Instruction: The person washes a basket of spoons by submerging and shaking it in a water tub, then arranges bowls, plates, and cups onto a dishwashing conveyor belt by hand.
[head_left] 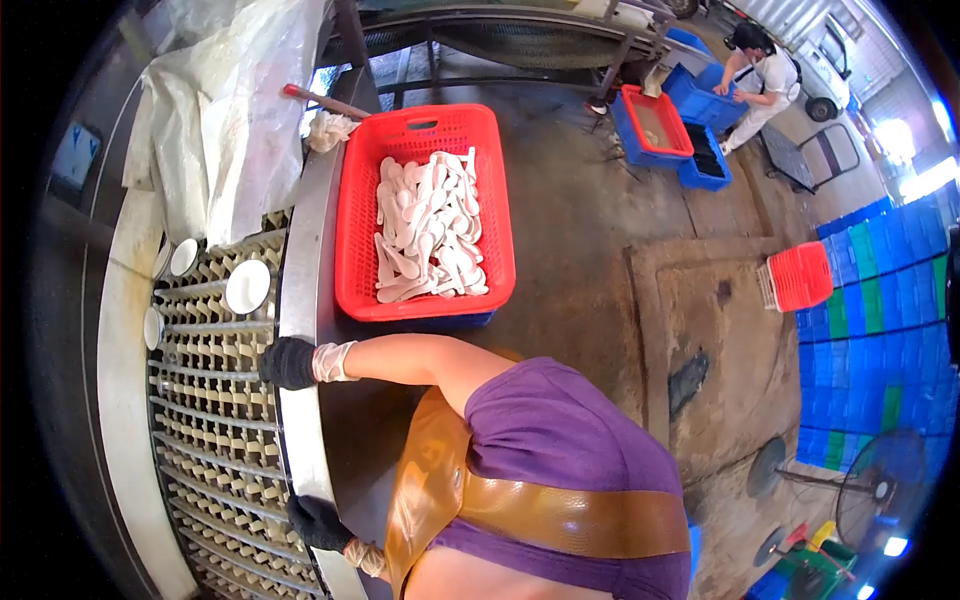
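My right hand, in a black glove over a pale one, rests on the metal edge of a rack-like conveyor with rows of pale pegs. Lower in the view, my left hand, also black-gloved, touches the same edge. The dark gloves hide how the fingers of both hands are set, and no object shows in either. Beyond my right hand, a white bowl lies on the pegs, with smaller white dishes near the far rail. Beside the conveyor stands a red basket full of white spoons.
Plastic sheeting covers the conveyor's upper part. A red-handled tool and crumpled cloth lie near the basket. A person in white bends over blue crates. Red baskets, stacked blue crates and a fan stand farther off.
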